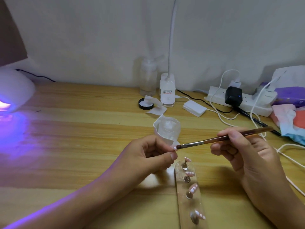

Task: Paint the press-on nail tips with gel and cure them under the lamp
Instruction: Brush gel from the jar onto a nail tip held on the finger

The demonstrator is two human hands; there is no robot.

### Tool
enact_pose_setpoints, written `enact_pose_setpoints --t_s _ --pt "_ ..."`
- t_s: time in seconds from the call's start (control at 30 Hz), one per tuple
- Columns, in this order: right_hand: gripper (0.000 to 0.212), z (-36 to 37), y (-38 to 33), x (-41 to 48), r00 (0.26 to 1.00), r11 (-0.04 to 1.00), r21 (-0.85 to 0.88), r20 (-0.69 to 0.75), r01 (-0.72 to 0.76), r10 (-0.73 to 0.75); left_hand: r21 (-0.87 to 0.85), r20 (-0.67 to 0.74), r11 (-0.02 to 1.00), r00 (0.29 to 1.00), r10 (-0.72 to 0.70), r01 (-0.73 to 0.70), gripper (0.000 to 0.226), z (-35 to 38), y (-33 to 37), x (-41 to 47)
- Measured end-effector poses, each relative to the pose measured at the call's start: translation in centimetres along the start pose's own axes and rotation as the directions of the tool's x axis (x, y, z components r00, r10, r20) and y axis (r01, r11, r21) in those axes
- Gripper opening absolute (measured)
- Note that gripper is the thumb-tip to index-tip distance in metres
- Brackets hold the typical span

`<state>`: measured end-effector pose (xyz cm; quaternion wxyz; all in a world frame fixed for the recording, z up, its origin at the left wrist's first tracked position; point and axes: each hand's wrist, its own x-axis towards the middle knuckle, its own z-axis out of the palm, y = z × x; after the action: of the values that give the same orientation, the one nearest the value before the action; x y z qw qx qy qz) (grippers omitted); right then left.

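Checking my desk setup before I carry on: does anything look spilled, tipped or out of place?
Nothing looks spilled. The clear acrylic nail stand has one bare peg gap; its tip is in the left hand. White tissues lie crumpled beside the black round lid.

At the back of your wooden counter [82, 113] a white power strip [239, 100] carries a black adapter [233, 96] and white chargers. To its left stand a clip-on desk light [167, 90] and a clear bottle [148, 78].
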<state>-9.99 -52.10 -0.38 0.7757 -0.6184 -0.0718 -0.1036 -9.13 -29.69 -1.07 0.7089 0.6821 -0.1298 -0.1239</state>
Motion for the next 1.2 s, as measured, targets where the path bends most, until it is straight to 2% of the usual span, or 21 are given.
enact_pose_setpoints --t_s 0.2,0.43,0.53,0.67,1.03,1.2 --pt "0.021 0.22 0.0 -0.04 1.0 0.998 -0.056 0.005 0.015 -0.015 -0.01 0.008 1.0 1.0 0.003 -0.002 0.009 0.0 -0.07 -0.1" --pt "0.023 0.04 0.28 -0.17 0.987 0.973 -0.173 0.003 0.156 -0.158 0.033 0.015 0.999 0.999 0.036 -0.036 0.011 -0.05 -0.18 -0.04" --pt "0.02 -0.29 0.41 0.08 0.985 0.979 -0.111 -0.015 0.169 -0.171 0.063 0.031 0.996 0.998 0.064 -0.065 0.012 0.02 -0.25 -0.05" --pt "0.022 -0.45 0.5 0.31 0.994 0.993 -0.022 -0.008 0.112 -0.112 0.096 0.031 0.991 0.996 0.085 -0.088 0.013 -0.13 -0.26 -0.04" --pt "0.025 0.04 0.56 0.06 0.994 0.995 -0.017 0.059 0.093 -0.092 0.124 0.021 0.988 0.995 0.093 -0.094 0.015 -0.11 -0.34 -0.16" --pt "0.03 -0.08 0.55 -0.01 0.99 0.987 -0.087 0.061 0.132 -0.127 0.119 0.029 0.989 0.996 0.088 -0.091 0.014 -0.05 -0.24 -0.18"
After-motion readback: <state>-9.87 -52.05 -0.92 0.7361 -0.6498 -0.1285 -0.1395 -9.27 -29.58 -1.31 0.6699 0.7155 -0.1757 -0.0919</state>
